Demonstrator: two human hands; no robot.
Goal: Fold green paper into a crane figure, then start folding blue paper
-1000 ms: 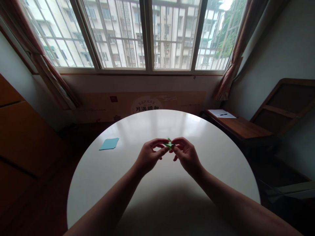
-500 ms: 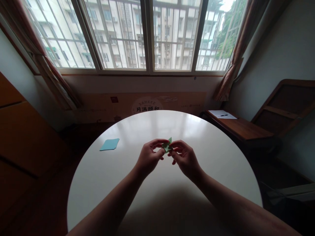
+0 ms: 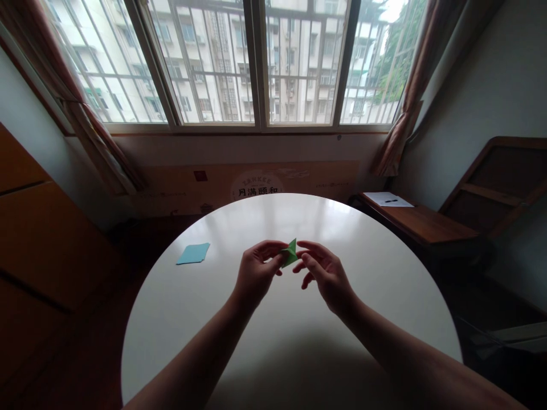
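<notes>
A small folded piece of green paper (image 3: 292, 253) with pointed corners is held above the white round table (image 3: 277, 341). My left hand (image 3: 259, 271) pinches its left side between thumb and fingers. Just to the right of the paper is my right hand (image 3: 325, 273), its thumb and fingers apart with nothing between them. The right fingertips are very close to the paper's edge; whether one still touches it I cannot tell.
Light blue square paper sheets (image 3: 193, 253) lie on the table's left part. At the right, a wooden chair (image 3: 436, 219) bears a white sheet (image 3: 382, 199) with a dark pen on it. A barred window (image 3: 258, 68) and a printed box panel (image 3: 316, 181) are beyond the table.
My right thumb and fingers have let go of the green paper and spread a little to the right. The paper has turned slightly in my left hand. The view has shifted a bit.
</notes>
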